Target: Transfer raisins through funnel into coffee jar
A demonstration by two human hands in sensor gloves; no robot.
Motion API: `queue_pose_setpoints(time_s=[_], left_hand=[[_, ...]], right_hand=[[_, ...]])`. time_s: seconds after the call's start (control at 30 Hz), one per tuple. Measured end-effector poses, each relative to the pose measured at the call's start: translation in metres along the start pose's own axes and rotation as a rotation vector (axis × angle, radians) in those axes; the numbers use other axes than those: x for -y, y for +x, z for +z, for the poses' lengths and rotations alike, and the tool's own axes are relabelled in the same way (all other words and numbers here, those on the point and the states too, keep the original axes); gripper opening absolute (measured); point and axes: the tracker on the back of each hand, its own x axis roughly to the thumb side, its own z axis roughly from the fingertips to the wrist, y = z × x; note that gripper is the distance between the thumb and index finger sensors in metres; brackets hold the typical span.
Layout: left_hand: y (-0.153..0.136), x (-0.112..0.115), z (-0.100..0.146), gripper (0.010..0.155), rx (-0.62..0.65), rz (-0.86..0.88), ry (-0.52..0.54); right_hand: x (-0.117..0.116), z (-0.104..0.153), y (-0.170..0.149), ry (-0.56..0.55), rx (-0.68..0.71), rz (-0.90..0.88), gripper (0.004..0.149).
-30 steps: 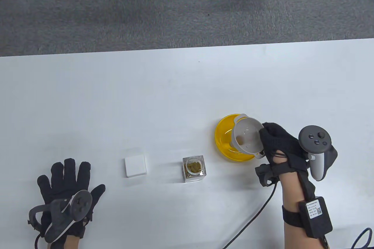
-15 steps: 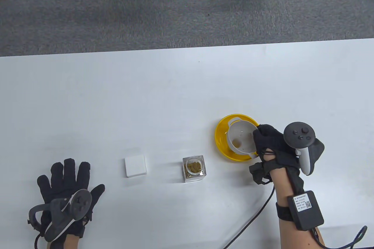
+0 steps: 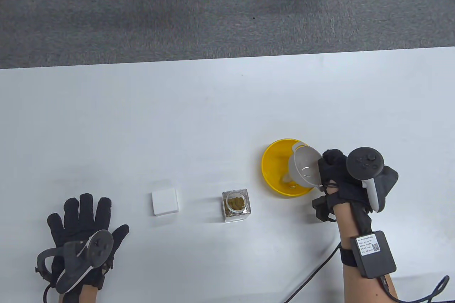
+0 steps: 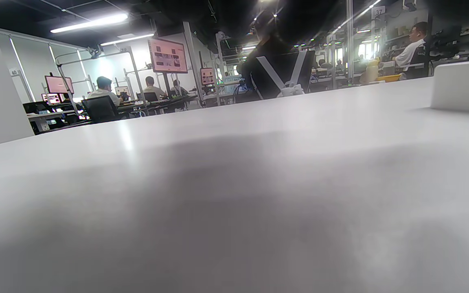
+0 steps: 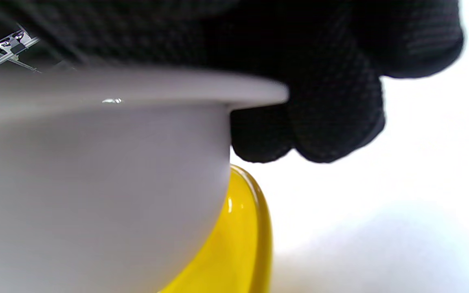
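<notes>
Table view shows the right hand [image 3: 337,178] gripping the funnel [image 3: 305,171] over the yellow bowl [image 3: 272,168], so I'd set it down gently while the left hand [image 3: 83,225] lies flat, fingers spread.

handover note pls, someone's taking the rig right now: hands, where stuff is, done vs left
Right hand grips the grey funnel by its rim, over the yellow bowl.
Left hand rests flat on the table, holding nothing.
Coffee jar stands open left of the bowl with raisins inside; white lid lies further left.
Done: raisins appear to be in the jar, funnel off it.
Left: set funnel down, probably lid the jar.
</notes>
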Motion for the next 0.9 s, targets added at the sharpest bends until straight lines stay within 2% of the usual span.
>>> queue_pose_setpoints(time_s=[0.2,0.6,0.77,0.9], left_hand=[[0.0,0.0,0.0,0.085,-0.003,-0.001,0.003],[0.0,0.001,0.0,0.085,-0.001,0.002,0.007],[-0.001,0.001,0.001,0.085,0.003,0.007,0.016],[-0.001,0.0,0.001,0.085,0.005,0.013,0.017]], right_hand=[[-0.003,-0.002,-0.002,0.014,-0.005,0.049,0.043],[0.001,0.001,-0.001,0.007,0.007,0.011,0.044],[0.013,0.012,0.003,-0.018,0.038,-0.063,0.048],[0.017,0.028,0.007,-0.011,0.078,-0.235,0.059]])
